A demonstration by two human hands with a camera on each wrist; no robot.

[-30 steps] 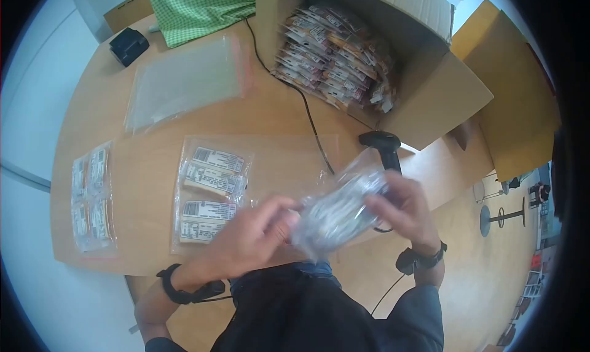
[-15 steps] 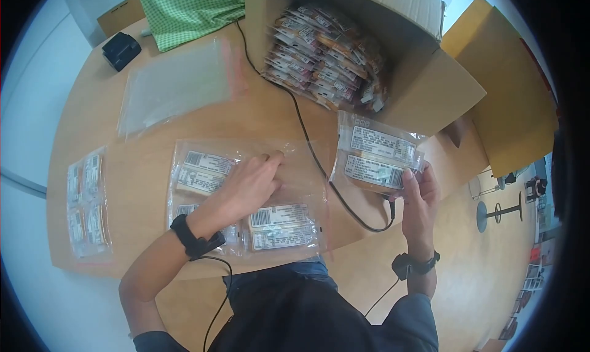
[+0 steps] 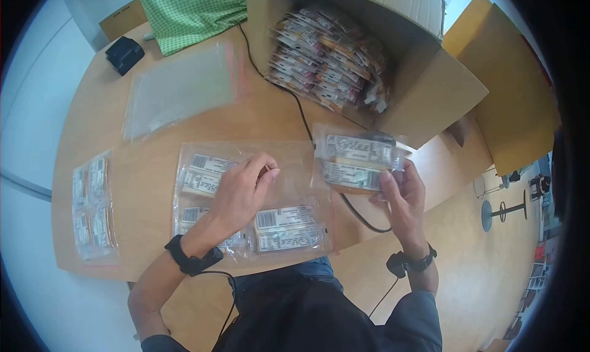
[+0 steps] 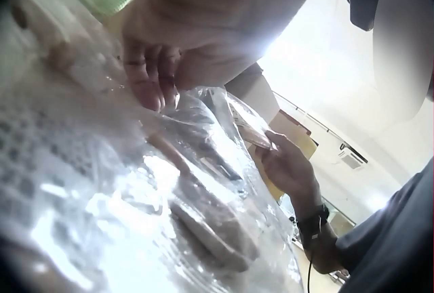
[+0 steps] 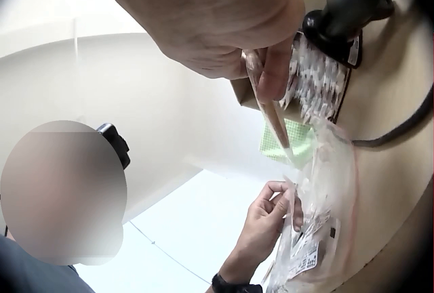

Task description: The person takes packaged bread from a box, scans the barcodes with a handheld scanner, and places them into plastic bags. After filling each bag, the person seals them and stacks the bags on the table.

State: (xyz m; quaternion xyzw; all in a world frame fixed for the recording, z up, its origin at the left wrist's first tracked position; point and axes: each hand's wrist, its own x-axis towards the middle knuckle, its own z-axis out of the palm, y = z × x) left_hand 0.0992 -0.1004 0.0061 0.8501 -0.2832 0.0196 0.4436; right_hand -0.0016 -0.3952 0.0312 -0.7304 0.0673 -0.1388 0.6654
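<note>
A large clear plastic bag [image 3: 289, 158] lies on the table, with three labelled packets [image 3: 286, 226] inside it. My left hand [image 3: 243, 186] is over the bag's middle, fingers curled; in the right wrist view it pinches the bag's clear film [image 5: 298, 205]. Up at the bag's right side, my right hand [image 3: 407, 195] grips another labelled packet [image 3: 356, 161] by its right end, thumb on top and fingers beneath. That packet is above the tabletop, two white printed labels facing up, and overlaps the bag's right edge in the head view.
An open cardboard box [image 3: 430, 88] full of packets [image 3: 329, 57] stands at the back right. Flat clear bags [image 3: 181, 88] lie at the back left, near a black device [image 3: 125, 55] and a green checked cloth [image 3: 193, 14]. A filled bag [image 3: 93, 207] lies far left. A black cable [image 3: 295, 100] crosses the table.
Earlier both hands held one packet together. The left hand then moved onto the large bag, while the right hand carried the packet right and has since brought it back left toward the bag.
</note>
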